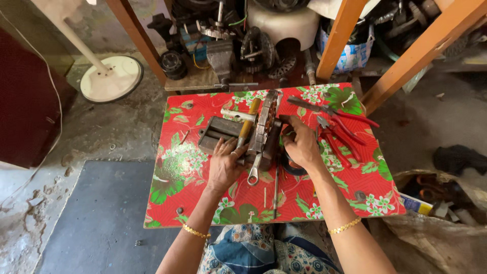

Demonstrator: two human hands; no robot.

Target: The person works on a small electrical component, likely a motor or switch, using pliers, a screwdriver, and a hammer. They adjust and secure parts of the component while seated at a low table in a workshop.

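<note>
A cluttered workshop with a bare concrete floor; in the middle stands a low surface (177, 172) covered in red floral oilcloth. At its centre lies a grey laminated metal motor core (266, 129), set lengthwise away from the person. The left hand (225, 165) rests on the near left end of this core, fingers curled over it and touching a wooden-handled hammer (247, 127) that lies alongside. The right hand (303, 144) presses flat, fingers together, against the core's right side, over a black ring-shaped part (293, 167) (mostly hidden). A steel ring spanner (254, 172) lies just in front of the core. A grey metal block (215, 133) sits left of the hammer. Red-handled pliers (337, 137) lie to the right, near the right hand.
</note>
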